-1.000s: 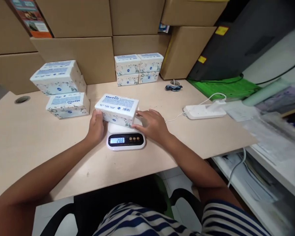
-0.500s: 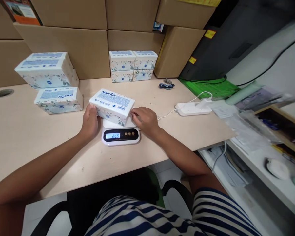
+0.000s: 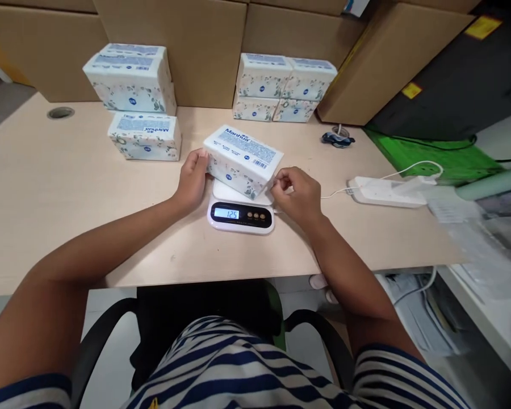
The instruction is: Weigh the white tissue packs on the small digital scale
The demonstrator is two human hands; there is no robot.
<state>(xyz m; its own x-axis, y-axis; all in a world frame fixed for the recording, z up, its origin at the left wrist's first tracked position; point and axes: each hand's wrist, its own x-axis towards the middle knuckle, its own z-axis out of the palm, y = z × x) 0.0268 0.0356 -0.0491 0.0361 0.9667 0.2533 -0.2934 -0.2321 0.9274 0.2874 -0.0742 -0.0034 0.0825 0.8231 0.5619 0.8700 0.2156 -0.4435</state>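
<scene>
A white tissue pack (image 3: 242,159) with blue print lies tilted on the platform of a small white kitchen scale (image 3: 241,212), whose lit display reads 125. My left hand (image 3: 192,180) presses against the pack's left end, fingers curled on it. My right hand (image 3: 296,193) pinches the pack's right end with its fingertips. Both hands rest over the beige desk (image 3: 59,187).
More tissue packs lie at the left (image 3: 145,135) with a stack behind them (image 3: 130,76), and another stack (image 3: 283,85) stands at the back centre. Cardboard boxes (image 3: 196,40) line the back. A white power strip (image 3: 385,192), a green mat (image 3: 430,156) and a blue clip (image 3: 338,138) are on the right.
The pack has been tilted up at its left end between my hands. The scale reading fell from 288 through 229 to 125. The camera has tipped downward.
</scene>
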